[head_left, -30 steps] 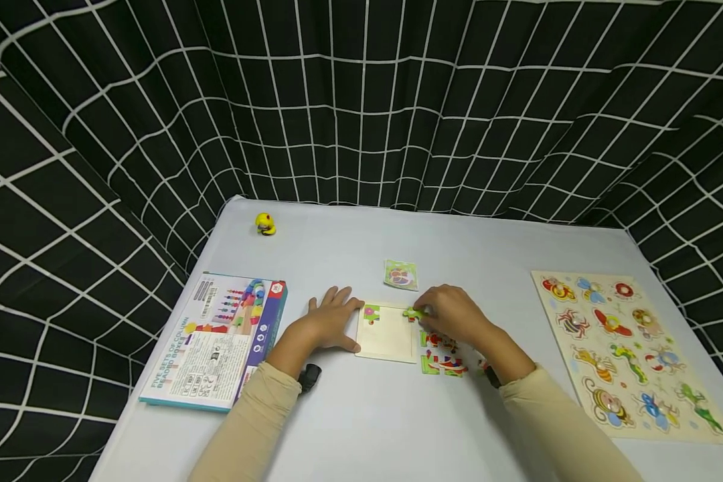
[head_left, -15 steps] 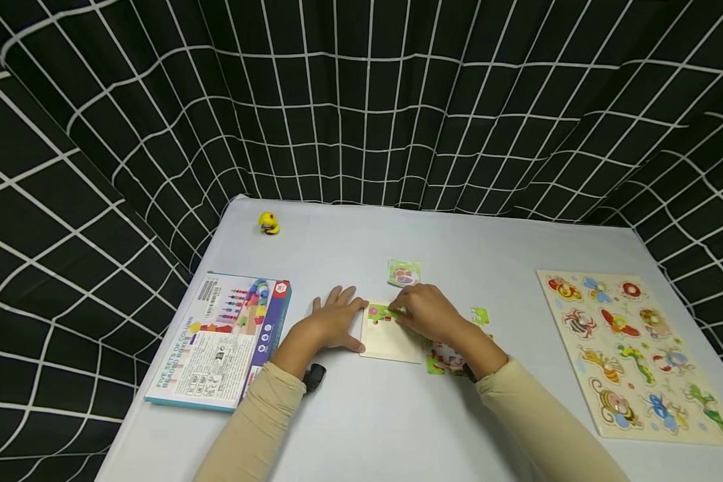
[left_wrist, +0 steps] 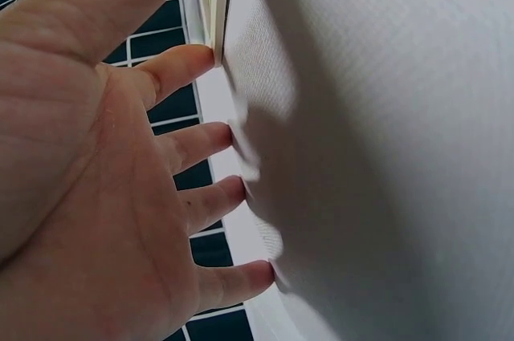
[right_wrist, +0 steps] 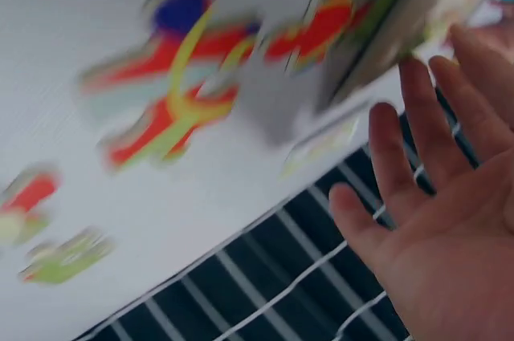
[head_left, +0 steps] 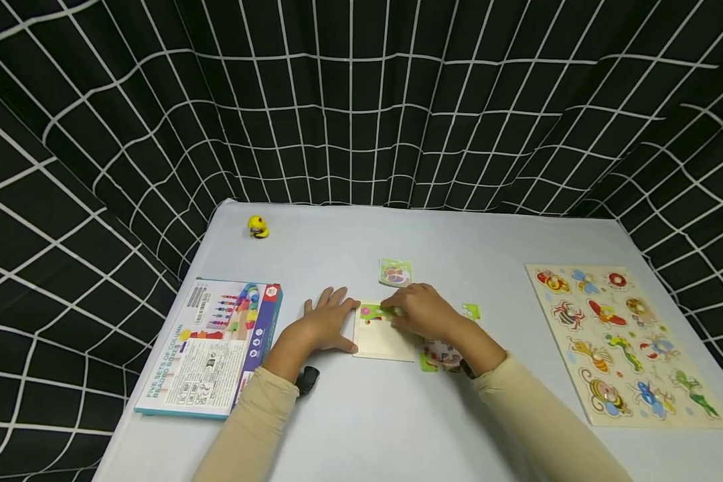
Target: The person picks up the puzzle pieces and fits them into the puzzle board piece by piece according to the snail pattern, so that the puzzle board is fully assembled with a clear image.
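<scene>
A light wooden puzzle board [head_left: 381, 343] lies flat on the table. In its far left corner sits a green puzzle piece with a pink flower [head_left: 366, 312]. My right hand [head_left: 426, 313] leans over the board's far edge and pinches a second green puzzle piece [head_left: 387, 313] beside the first, its fingertips partly covering it. With fingers spread, my left hand [head_left: 324, 326] touches the board's left edge; in the left wrist view a finger meets the board's corner [left_wrist: 218, 36]. Several loose red and green pieces [right_wrist: 177, 60] lie right of the board, partly under the right forearm.
A small picture card [head_left: 395, 272] lies behind the board. To the left is a boxed bead set [head_left: 211, 348]; to the right, a large insect peg puzzle [head_left: 626, 348]. A yellow toy figure [head_left: 257, 226] stands far left. One loose green piece [head_left: 470, 311] lies beyond the right wrist.
My right hand has brought the green piece left from the board's far right corner to beside the flower piece. My left hand has stayed at the left edge. The head view has shifted slightly.
</scene>
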Demonstrator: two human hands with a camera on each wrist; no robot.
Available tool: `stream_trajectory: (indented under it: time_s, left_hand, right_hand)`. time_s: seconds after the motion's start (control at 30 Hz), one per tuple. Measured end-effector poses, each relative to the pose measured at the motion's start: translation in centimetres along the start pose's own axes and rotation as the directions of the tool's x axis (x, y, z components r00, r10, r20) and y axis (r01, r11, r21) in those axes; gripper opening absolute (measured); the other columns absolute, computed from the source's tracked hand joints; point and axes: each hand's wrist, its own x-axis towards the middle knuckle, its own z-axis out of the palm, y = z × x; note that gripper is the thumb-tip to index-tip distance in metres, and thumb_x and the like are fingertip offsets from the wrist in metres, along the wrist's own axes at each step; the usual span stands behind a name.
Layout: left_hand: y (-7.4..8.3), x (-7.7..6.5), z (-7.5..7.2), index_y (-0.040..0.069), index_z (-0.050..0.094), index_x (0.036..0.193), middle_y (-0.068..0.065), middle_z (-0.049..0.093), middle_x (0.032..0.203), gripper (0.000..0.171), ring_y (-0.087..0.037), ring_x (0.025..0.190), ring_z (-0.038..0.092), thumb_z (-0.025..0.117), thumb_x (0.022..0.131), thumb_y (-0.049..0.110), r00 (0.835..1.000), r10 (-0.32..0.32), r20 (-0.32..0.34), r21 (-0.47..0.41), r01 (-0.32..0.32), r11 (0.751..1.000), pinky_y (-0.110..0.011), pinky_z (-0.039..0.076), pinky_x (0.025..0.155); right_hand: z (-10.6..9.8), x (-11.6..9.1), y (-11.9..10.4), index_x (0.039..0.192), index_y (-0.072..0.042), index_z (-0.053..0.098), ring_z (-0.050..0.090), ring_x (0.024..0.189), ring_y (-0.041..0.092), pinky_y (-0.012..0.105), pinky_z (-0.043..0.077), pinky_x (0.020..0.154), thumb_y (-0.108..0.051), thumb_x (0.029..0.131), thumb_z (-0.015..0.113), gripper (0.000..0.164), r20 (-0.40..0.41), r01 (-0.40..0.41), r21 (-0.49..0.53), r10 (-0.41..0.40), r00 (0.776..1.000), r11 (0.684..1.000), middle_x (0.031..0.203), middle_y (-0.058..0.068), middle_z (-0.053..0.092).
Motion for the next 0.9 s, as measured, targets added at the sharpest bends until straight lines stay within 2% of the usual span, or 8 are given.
stream_trajectory:
  time_s: [0.13, 0.27, 0.43, 0.6, 0.9]
  left_hand:
    - [-0.2, -0.1, 0.2, 0.019, 0.041, 0.146, -0.013, 0.016, 0.162, 0.086, -0.038, 0.149, 0.006, 0.083, 0.074, 0.039, 1.0, -0.002, -0.011, -0.012, 0.002, 1.0, -0.07, 0.011, 0.111]
    - [-0.1, 0.0, 0.3, 0.018, 0.041, 0.146, -0.014, 0.016, 0.162, 0.086, -0.039, 0.149, 0.005, 0.084, 0.074, 0.038, 1.0, 0.014, -0.013, -0.026, -0.014, 1.0, -0.071, 0.01, 0.111]
    - [-0.2, -0.1, 0.1, 0.019, 0.039, 0.147, -0.014, 0.014, 0.162, 0.087, -0.039, 0.149, 0.004, 0.083, 0.074, 0.039, 1.0, 0.017, -0.01, -0.016, -0.017, 1.0, -0.071, 0.01, 0.11]
    - [-0.5, -0.3, 0.0, 0.018, 0.04, 0.146, -0.015, 0.014, 0.162, 0.086, -0.039, 0.149, 0.004, 0.083, 0.075, 0.038, 1.0, 0.022, -0.015, -0.026, -0.023, 0.999, -0.071, 0.011, 0.11]
    - [-0.3, -0.1, 0.2, 0.018, 0.039, 0.147, -0.015, 0.014, 0.162, 0.086, -0.04, 0.149, 0.004, 0.082, 0.075, 0.039, 0.999, 0.039, -0.012, -0.027, -0.039, 0.999, -0.072, 0.011, 0.11]
  right_hand:
    - [-1.2, -1.8, 2.2, 0.117, -0.007, 0.07, 0.062, 0.113, 0.027, 0.051, 0.042, 0.102, -0.017, 0.085, 0.075, 0.034, -0.029, -0.061, 0.08, 0.064, 0.998, 0.995, 0.115, 0.006, 0.071]
    - [-1.7, -4.9, 5.4, 0.113, -0.005, 0.071, 0.062, 0.11, 0.032, 0.052, 0.045, 0.097, -0.014, 0.085, 0.075, 0.03, -0.086, -0.168, 0.044, 0.171, 0.982, 0.985, 0.113, 0.01, 0.071]
    - [-1.8, -7.8, 8.2, 0.11, -0.005, 0.072, 0.061, 0.11, 0.037, 0.056, 0.045, 0.093, -0.01, 0.082, 0.075, 0.029, -0.107, -0.235, 0.004, 0.234, 0.966, 0.972, 0.114, 0.014, 0.069]
    - [-1.5, -8.4, 9.2, 0.109, -0.006, 0.073, 0.061, 0.11, 0.037, 0.056, 0.045, 0.092, -0.004, 0.079, 0.076, 0.03, -0.101, -0.255, 0.007, 0.254, 0.962, 0.967, 0.114, 0.013, 0.069]
    - [-1.2, -8.7, 9.8, 0.103, -0.008, 0.074, 0.063, 0.106, 0.035, 0.055, 0.046, 0.091, 0.0, 0.079, 0.075, 0.026, -0.116, -0.276, 0.013, 0.276, 0.954, 0.961, 0.111, 0.012, 0.07]
